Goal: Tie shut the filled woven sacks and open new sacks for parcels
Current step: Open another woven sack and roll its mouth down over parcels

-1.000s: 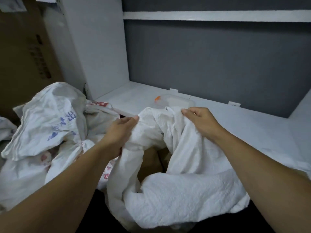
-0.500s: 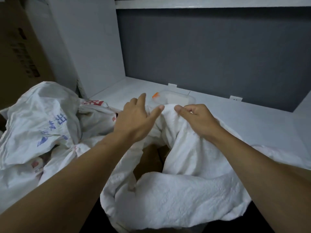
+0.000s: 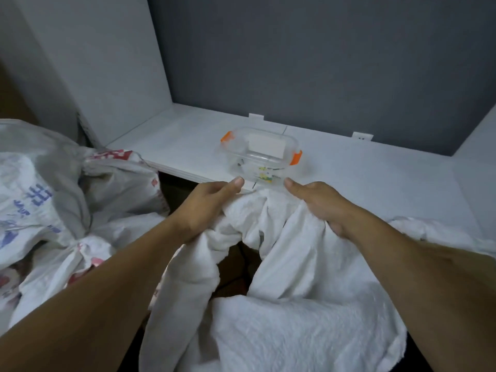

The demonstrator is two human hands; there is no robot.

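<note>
A plain white woven sack [image 3: 295, 331] stands open in front of me, its mouth sagging, with brown parcels [image 3: 236, 275] showing inside. My left hand [image 3: 206, 208] grips the far rim of the mouth on the left. My right hand [image 3: 319, 202] grips the same rim on the right, a hand's width away, and the fabric bunches between them. To the left lie white sacks [image 3: 48, 200] with blue and red print, one gathered at its neck [image 3: 77, 245].
A white shelf [image 3: 375, 167] runs behind the sack, with a clear plastic box with orange clasps [image 3: 260, 151] just beyond my hands. A grey back wall [image 3: 322, 63] and a white side panel [image 3: 102, 63] close it in. Brown cardboard shows at far left.
My left hand, lifted off with spread fingers half a second ago, now grips the sack's rim again. Both hands have drawn the rim down and nearer, and the plastic box is uncovered.
</note>
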